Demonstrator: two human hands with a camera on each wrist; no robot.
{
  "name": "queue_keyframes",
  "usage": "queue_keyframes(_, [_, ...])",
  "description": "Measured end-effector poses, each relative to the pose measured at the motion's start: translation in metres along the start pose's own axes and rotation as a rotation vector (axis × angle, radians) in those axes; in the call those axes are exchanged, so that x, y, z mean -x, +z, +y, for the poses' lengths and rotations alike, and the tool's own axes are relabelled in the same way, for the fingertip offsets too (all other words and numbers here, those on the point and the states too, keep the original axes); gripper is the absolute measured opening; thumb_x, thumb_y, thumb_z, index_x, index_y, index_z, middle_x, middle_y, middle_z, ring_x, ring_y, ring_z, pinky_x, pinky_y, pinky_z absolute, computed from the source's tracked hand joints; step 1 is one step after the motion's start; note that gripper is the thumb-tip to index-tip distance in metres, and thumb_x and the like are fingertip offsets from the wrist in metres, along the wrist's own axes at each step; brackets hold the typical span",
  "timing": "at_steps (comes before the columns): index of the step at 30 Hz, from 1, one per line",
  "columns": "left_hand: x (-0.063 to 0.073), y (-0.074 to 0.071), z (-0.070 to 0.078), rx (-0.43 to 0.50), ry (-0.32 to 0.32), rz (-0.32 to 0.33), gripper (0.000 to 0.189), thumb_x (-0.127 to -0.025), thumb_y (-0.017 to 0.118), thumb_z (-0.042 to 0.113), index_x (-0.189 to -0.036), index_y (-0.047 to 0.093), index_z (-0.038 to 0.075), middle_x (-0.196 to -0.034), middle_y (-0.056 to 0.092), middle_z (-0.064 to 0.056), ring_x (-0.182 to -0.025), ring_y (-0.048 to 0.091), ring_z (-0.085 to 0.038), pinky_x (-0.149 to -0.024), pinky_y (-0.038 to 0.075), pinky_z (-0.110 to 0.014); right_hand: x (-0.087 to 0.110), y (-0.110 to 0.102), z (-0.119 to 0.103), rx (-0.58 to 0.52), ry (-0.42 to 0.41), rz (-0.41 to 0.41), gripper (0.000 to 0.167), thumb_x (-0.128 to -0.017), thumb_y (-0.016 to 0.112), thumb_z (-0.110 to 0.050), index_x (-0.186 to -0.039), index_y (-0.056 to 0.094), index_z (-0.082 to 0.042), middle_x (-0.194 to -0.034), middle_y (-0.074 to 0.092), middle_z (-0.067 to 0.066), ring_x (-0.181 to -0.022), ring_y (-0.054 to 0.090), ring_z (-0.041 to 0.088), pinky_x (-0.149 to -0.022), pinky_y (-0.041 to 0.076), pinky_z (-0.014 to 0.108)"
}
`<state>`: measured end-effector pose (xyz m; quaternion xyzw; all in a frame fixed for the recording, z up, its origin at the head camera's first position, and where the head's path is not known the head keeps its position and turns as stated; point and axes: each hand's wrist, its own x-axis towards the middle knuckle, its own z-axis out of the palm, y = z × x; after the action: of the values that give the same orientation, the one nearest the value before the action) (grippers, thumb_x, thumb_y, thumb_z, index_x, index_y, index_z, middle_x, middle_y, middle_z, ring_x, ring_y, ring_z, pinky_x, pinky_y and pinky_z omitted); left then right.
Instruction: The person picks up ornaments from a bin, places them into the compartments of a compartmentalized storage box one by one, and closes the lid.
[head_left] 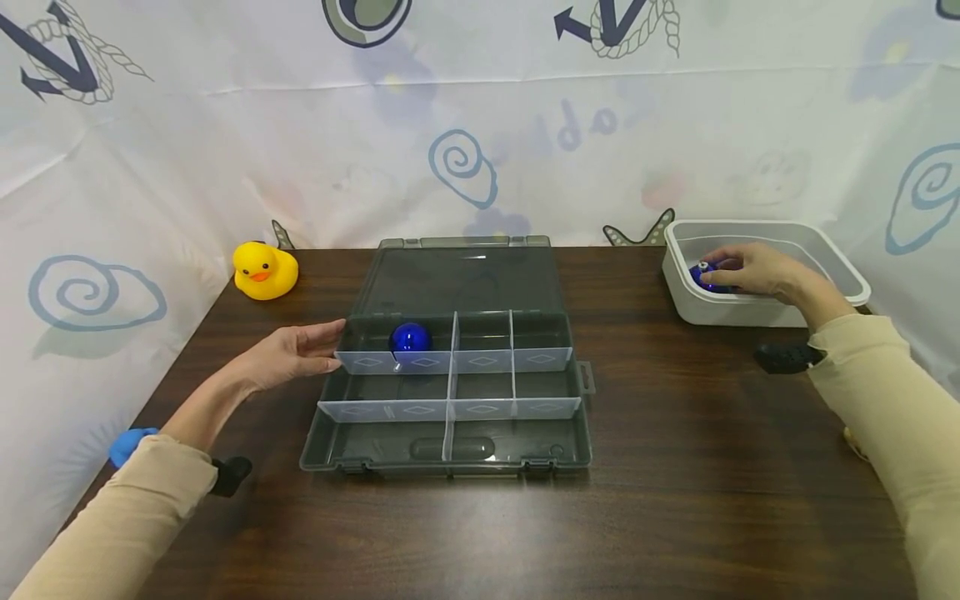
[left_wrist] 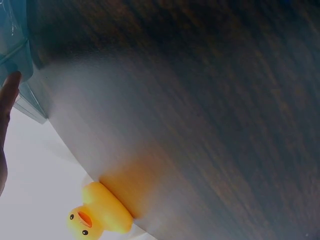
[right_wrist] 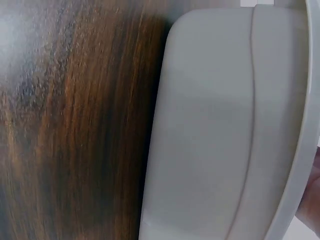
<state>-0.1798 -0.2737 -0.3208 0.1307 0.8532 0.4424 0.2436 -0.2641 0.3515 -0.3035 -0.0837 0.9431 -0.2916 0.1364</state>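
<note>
A dark translucent compartment box [head_left: 446, 462] lies with its lid opened back on the table. In its back left compartment sits a shiny blue Christmas bauble [head_left: 411, 337]. My left hand [head_left: 288, 358] rests its extended fingers against the box's left side; one finger [left_wrist: 9, 95] shows beside the box in the left wrist view. At the right, my right hand [head_left: 761, 271] reaches into a white tub [head_left: 738, 312] and holds another blue bauble [head_left: 705, 275] with a silver cap. In the right wrist view the tub's wall hides most of this hand.
A yellow rubber duck [head_left: 266, 271] stands at the table's back left corner. White clear dividers [head_left: 390, 410] split the box into several compartments. A patterned white cloth [head_left: 510, 150] hangs behind and beside the brown table [head_left: 675, 467].
</note>
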Motion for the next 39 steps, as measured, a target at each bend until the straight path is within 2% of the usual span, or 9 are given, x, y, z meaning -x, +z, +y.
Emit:
queue_keyframes(3, [0.000,-0.001,0.000,-0.004,-0.006,0.000,0.075,-0.090,0.062,0.012,-0.147,0.017,-0.006,-0.153,0.014,-0.026,-0.137,0.024,-0.044,-0.101,0.033,-0.042,0.002,-0.001,-0.003,-0.128,0.040,0.022,0.061,-0.097,0.052,-0.028,-0.140,0.031,0.009,-0.135,0.034,0.041,-0.092,0.061,0.018,-0.071,0.051,0.017])
queue_keyframes(6, [0.000,-0.001,0.000,-0.013,0.003,-0.002,0.076,-0.090,0.062,0.013,-0.147,0.016,-0.006,-0.153,0.015,-0.027,-0.137,0.024,-0.045,-0.101,0.033,-0.042,0.004,-0.001,-0.009,-0.264,0.045,0.097,0.068,-0.097,0.050,-0.032,-0.144,0.022,0.007,-0.138,0.030,0.038,-0.078,0.058,-0.004,-0.071,0.052,0.013])
queue_keyframes(10, [0.000,-0.002,0.002,-0.011,0.009,0.001,0.076,-0.090,0.062,0.013,-0.147,0.016,-0.006,-0.153,0.015,-0.026,-0.137,0.024,-0.044,-0.101,0.033,-0.041,0.008,0.002,-0.028,-0.347,-0.032,0.327,0.063,-0.094,0.056,-0.031,-0.142,0.034,0.003,-0.127,0.045,0.025,-0.076,0.053,-0.012,-0.067,0.050,0.008])
queue_keyframes(13, [0.000,-0.002,0.002,-0.005,0.006,0.004,0.075,-0.090,0.062,0.012,-0.147,0.017,-0.006,-0.153,0.015,-0.026,-0.137,0.024,-0.044,-0.101,0.033,-0.041,0.010,0.005,-0.051,-0.386,-0.078,0.417,0.058,-0.092,0.059,-0.029,-0.140,0.041,-0.002,-0.125,0.050,0.023,-0.084,0.054,-0.009,-0.067,0.050,0.007])
queue_keyframes(21, [0.000,-0.001,0.002,0.011,0.011,0.000,0.075,-0.090,0.062,0.011,-0.147,0.016,-0.006,-0.153,0.015,-0.027,-0.136,0.026,-0.045,-0.100,0.035,-0.041,0.002,0.052,-0.130,-0.444,-0.172,0.205,0.050,-0.093,0.059,-0.026,-0.136,0.046,-0.004,-0.132,0.049,0.024,-0.095,0.058,0.010,-0.072,0.052,0.013])
queue_keyframes(29, [-0.002,0.002,-0.002,0.037,0.027,-0.006,0.074,-0.090,0.061,0.010,-0.147,0.016,-0.006,-0.153,0.014,-0.027,-0.136,0.025,-0.045,-0.099,0.036,-0.038,-0.016,0.112,-0.182,-0.504,-0.279,-0.146,0.048,-0.094,0.058,-0.017,-0.138,0.044,-0.004,-0.137,0.044,0.023,-0.122,0.050,0.037,-0.094,0.048,0.050])
queue_keyframes(31, [-0.002,0.002,-0.002,0.038,0.027,-0.005,0.075,-0.090,0.061,0.010,-0.147,0.016,-0.006,-0.153,0.014,-0.027,-0.136,0.025,-0.045,-0.099,0.036,-0.038,-0.018,0.120,-0.190,-0.482,-0.318,-0.199,0.048,-0.093,0.059,-0.013,-0.137,0.044,-0.003,-0.138,0.044,0.023,-0.123,0.050,0.038,-0.095,0.047,0.050])
queue_keyframes(34, [-0.001,0.001,-0.002,0.033,0.018,-0.001,0.075,-0.090,0.062,0.010,-0.147,0.016,-0.006,-0.153,0.014,-0.026,-0.137,0.024,-0.044,-0.099,0.036,-0.038,-0.020,0.130,-0.198,-0.415,-0.397,-0.225,0.050,-0.090,0.061,-0.008,-0.136,0.044,0.000,-0.136,0.047,0.024,-0.122,0.050,0.038,-0.097,0.047,0.047])
queue_keyframes(39, [-0.001,0.000,-0.002,0.020,0.001,0.007,0.075,-0.090,0.062,0.011,-0.147,0.016,-0.005,-0.154,0.015,-0.025,-0.137,0.025,-0.043,-0.099,0.036,-0.039,-0.017,0.141,-0.206,-0.266,-0.485,-0.154,0.052,-0.086,0.067,-0.010,-0.133,0.048,0.000,-0.130,0.055,0.021,-0.118,0.055,0.034,-0.097,0.048,0.042])
